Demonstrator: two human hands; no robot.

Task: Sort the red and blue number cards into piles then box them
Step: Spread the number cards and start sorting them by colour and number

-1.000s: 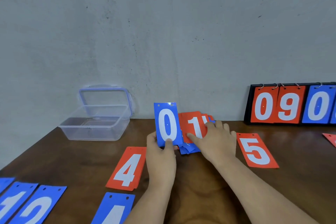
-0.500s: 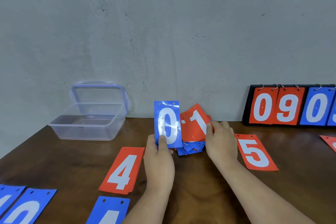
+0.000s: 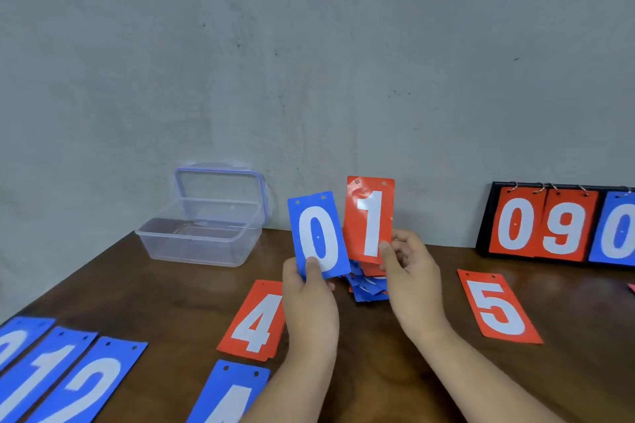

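Mid-frame, your left hand pinches the blue 0 card upright; beside it your right hand pinches the red 1 card, both above the mixed heap; you look mid-sort, so next lay each on a pile of its colour; red 4 lies lower centre, blue cards lower left; the open box waits centre left.

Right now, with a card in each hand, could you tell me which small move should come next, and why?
Probably lay the blue 0 card from the left hand beside the blue cards at front left; blues lie there, while the red 4 card and red 5 card lie nearer the middle.
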